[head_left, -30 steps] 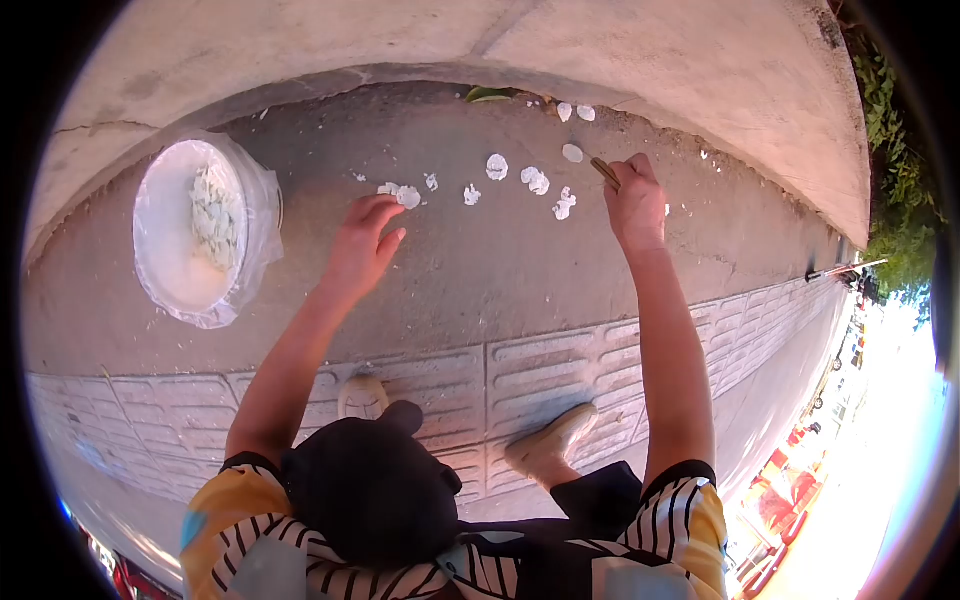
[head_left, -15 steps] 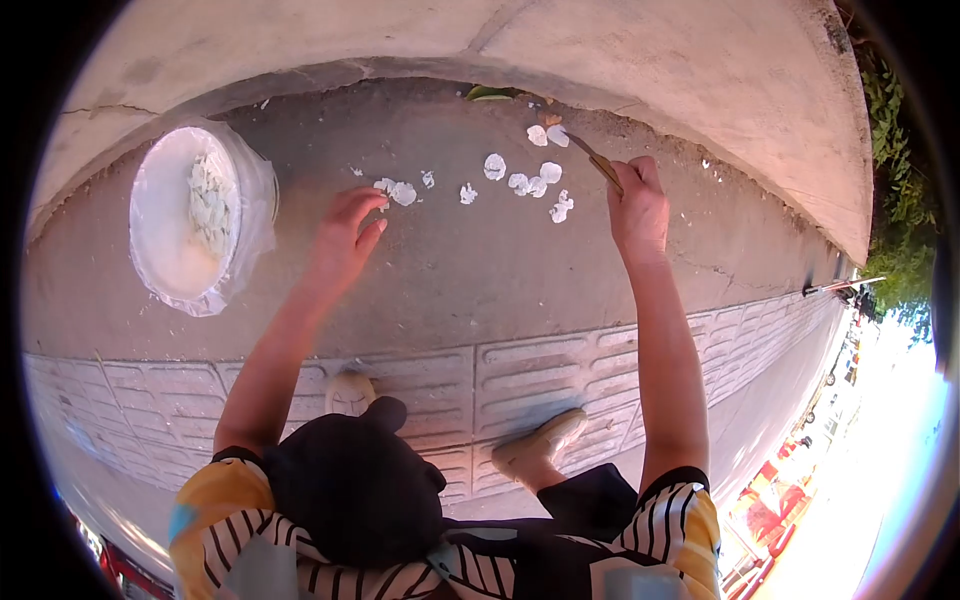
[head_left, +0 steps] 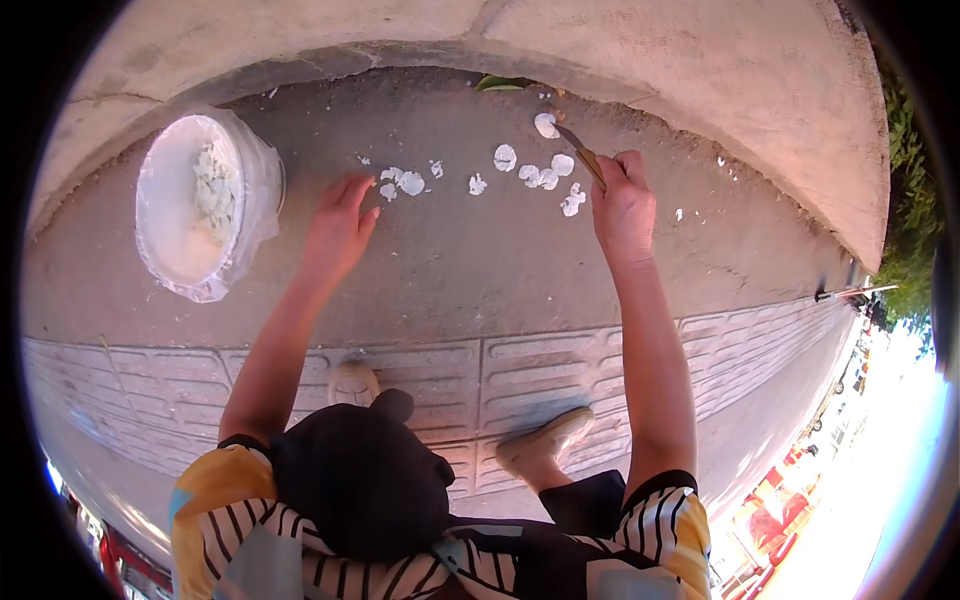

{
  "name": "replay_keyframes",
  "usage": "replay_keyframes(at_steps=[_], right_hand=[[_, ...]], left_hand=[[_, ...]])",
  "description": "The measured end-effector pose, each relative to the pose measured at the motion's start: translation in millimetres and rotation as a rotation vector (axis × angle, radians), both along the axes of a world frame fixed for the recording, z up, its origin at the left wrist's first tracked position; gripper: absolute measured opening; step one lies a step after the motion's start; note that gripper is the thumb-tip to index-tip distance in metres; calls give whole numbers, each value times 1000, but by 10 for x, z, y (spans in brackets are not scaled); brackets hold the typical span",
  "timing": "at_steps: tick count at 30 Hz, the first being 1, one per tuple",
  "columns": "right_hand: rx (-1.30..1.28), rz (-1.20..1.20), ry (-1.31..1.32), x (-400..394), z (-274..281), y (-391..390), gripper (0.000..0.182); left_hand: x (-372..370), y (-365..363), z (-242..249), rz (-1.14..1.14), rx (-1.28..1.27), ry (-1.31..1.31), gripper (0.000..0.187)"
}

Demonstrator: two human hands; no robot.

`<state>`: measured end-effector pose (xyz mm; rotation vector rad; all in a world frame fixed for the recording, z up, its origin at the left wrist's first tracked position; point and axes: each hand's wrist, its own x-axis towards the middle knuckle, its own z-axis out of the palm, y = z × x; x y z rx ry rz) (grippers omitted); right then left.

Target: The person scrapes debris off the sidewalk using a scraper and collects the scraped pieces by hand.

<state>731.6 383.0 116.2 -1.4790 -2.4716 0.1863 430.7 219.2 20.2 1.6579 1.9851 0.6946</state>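
Observation:
My right hand (head_left: 625, 208) is closed round the brown handle of a knife (head_left: 590, 160). The blade points up and to the left, its tip at a round white piece (head_left: 546, 124) on the ground near the wall. My left hand (head_left: 340, 225) hovers low over the ground, fingers and thumb apart, with nothing visible between them. Just right of its fingertips lies a cluster of white flakes (head_left: 410, 183). More thin white pieces (head_left: 505, 158) lie between my hands, with a small group (head_left: 548, 178) left of the knife hand.
To the left stands a bucket (head_left: 188, 205) lined with clear plastic, with white flakes (head_left: 217, 195) inside. A pale curved wall (head_left: 400, 25) runs along the far side, a green leaf (head_left: 498, 83) at its base. Ridged paving tiles (head_left: 400, 385) lie under my feet.
The knife and right hand have moved left. Two white pieces side by side at the blade tip now show as one. My left fingers have drawn slightly away from the flakes.

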Motion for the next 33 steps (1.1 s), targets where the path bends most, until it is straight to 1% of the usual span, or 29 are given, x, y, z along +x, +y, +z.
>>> replay_keyframes(at_steps=[3, 4, 5, 7, 8, 11, 14, 15, 16, 19, 20, 23, 26, 27, 28, 29, 31, 33], right_hand=[[-68, 71, -76, -133, 26, -264, 24], [-65, 114, -30, -153, 33, -383, 26], [-94, 100, -9, -138, 65, -466, 26], [-153, 69, 34, -128, 149, -575, 27], [-168, -32, -5, -99, 199, -571, 28], [-89, -210, 8, 115, 104, -477, 26], [-136, -189, -32, 63, 51, -600, 22], [-158, -168, -43, -4, 42, -678, 22], [-143, -93, -10, -62, 55, -770, 29], [-145, -137, 84, -96, 179, -816, 30], [-100, -180, 70, -1, 145, -742, 29], [-59, -258, -26, 132, -26, -530, 27], [-135, -135, 34, -51, 6, -735, 27], [-150, -95, 63, -93, 55, -824, 27], [-160, -129, 105, -80, 98, -876, 27], [-146, -212, 77, -21, 105, -867, 27], [-120, -374, 20, 176, 106, -841, 27], [-162, -380, 2, 209, 91, -855, 24]], left_hand=[[46, 57, -95, 10, -34, 145, 47], [69, 85, -132, -8, -44, 193, 50], [102, 104, -154, -30, -54, 240, 52], [272, 186, -96, -61, -178, -58, 53], [357, 230, -68, -75, -237, -207, 53], [518, 315, -50, -161, -62, -282, 56], [489, 356, -116, -100, 90, -141, 57], [457, 347, -125, -77, 74, -105, 57], [408, 325, -132, -54, 57, -69, 57], [270, 211, -149, 10, -32, 25, 58], [250, 178, -148, 32, -68, 54, 58], [319, 95, -245, -87, -106, 119, 63], [540, 177, -101, -147, -206, 25, 63], [554, 181, -109, -152, -161, 6, 62], [574, 188, -125, -157, -114, -13, 60], [596, 188, -137, -163, -70, -34, 58], [609, 195, -128, -158, -135, -61, 59], [635, 214, -108, -180, -167, -80, 59]])
